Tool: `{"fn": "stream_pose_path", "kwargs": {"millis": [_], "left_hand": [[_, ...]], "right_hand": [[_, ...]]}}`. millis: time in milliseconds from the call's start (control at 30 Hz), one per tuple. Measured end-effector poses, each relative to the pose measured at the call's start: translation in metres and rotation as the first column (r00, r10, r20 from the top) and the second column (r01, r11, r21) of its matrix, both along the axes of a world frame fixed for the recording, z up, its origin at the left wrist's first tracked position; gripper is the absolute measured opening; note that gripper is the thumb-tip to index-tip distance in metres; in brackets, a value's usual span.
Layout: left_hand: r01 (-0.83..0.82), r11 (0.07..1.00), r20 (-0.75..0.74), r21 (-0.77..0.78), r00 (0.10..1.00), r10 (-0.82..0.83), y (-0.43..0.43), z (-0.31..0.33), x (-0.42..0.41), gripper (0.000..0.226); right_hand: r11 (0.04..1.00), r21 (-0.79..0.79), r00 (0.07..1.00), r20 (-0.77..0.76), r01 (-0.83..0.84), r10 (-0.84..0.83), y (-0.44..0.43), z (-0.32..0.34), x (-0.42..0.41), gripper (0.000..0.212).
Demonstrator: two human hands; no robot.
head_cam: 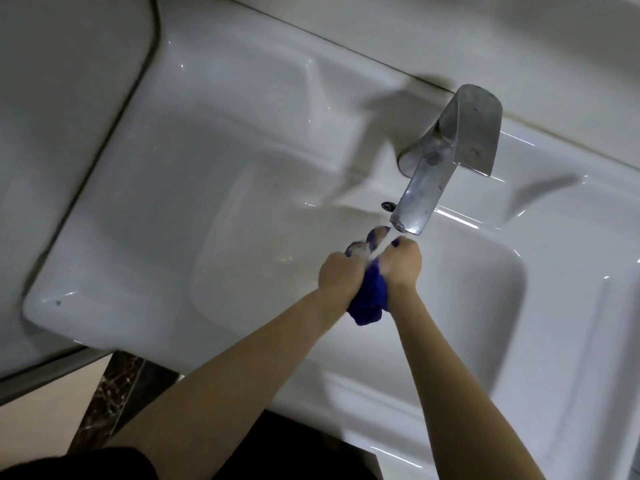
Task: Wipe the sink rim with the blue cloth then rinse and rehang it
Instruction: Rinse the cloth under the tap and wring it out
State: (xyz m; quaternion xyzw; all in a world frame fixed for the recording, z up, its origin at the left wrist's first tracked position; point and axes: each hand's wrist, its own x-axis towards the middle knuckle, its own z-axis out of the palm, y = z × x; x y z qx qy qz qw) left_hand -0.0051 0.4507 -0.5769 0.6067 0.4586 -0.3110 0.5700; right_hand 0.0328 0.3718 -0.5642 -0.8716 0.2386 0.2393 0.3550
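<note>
The blue cloth is bunched up between both of my hands over the white sink basin. My left hand is shut on its left side and my right hand is shut on its right side, knuckles nearly touching. A stream of water runs from the chrome tap down onto the cloth between my fists. A fold of the cloth hangs below my wrists and a bit sticks out above my fingers. The sink rim runs around the basin.
An overflow hole sits in the basin wall just left of the spout. A tiled wall rises behind the tap. At the lower left, a metal edge and the floor show beneath the sink's corner.
</note>
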Motion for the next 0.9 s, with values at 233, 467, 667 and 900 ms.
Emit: {"fn": "stream_pose_path", "kwargs": {"millis": [233, 467, 667, 900], "left_hand": [[-0.140, 0.978, 0.071, -0.157, 0.986, 0.153, 0.017, -0.011, 0.009, 0.026], [-0.162, 0.982, 0.047, -0.094, 0.985, 0.167, 0.020, -0.008, 0.032, 0.032], [-0.337, 0.891, -0.113, -0.306, 0.942, 0.317, -0.006, -0.004, 0.000, 0.026], [-0.267, 0.919, -0.029, -0.289, 0.962, 0.270, 0.026, -0.001, 0.021, 0.029]], "right_hand": [[0.997, 0.072, 0.997, 0.073, -0.031, 0.026, 0.016, 0.002, -0.038, 0.041], [0.990, 0.137, 0.999, 0.030, 0.021, -0.026, 0.015, -0.003, -0.039, 0.031], [0.996, -0.050, 0.998, -0.002, -0.068, 0.068, 0.001, -0.003, 0.005, 0.044], [0.985, 0.139, 0.993, 0.075, -0.101, 0.092, 0.022, 0.010, -0.051, 0.045]]}}
